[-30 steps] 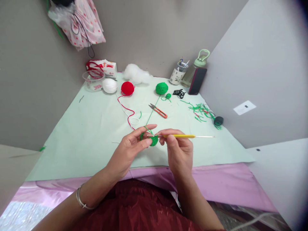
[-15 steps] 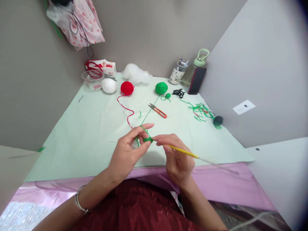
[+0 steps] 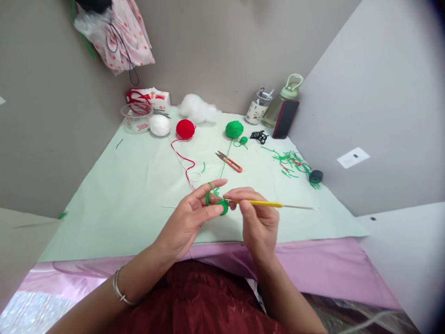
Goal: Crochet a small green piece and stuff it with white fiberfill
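A small green crochet piece (image 3: 222, 206), held above the near edge of the table (image 3: 121, 195), looks only partly worked: a strand runs from it to the green yarn ball (image 3: 234, 129) far back. The left hand (image 3: 189, 218) pinches the piece between thumb and fingers. The right hand (image 3: 259, 222) pinches the yellow hook (image 3: 264, 203), tip in the stitches. Half a second ago the hook slanted downward; now it lies level.

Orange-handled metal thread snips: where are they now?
Head view: the snips lie mid-table on the pale green mat, in front of the green yarn ball and beyond the left hand and right hand.
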Action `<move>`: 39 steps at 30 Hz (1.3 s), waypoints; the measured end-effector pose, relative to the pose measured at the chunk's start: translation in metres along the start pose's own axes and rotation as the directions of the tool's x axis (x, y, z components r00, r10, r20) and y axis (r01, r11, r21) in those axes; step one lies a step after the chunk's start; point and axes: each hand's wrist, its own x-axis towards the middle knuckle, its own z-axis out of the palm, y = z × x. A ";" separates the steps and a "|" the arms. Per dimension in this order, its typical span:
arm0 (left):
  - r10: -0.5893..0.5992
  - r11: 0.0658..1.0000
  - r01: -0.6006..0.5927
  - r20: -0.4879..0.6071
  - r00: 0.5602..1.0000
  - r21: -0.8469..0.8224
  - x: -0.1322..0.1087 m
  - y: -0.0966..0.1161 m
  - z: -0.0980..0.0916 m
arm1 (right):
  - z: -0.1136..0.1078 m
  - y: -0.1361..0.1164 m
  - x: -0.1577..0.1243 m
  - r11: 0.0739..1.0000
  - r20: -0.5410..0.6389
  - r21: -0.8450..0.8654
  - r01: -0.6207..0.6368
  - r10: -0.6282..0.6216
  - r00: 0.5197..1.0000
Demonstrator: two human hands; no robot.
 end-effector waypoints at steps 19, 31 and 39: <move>0.069 0.995 -0.068 -0.015 0.997 0.068 0.007 0.004 0.005 | 0.003 0.011 0.005 0.967 0.004 0.129 -0.220 0.221 0.975; 0.740 0.266 -0.544 0.193 0.644 0.796 0.032 0.025 0.003 | 0.003 0.041 0.135 0.732 0.043 0.531 -0.426 0.479 0.877; 0.314 0.031 -0.881 0.832 0.457 0.472 -0.004 -0.108 0.047 | 0.001 0.088 0.141 0.702 -0.020 0.534 -0.472 0.568 0.823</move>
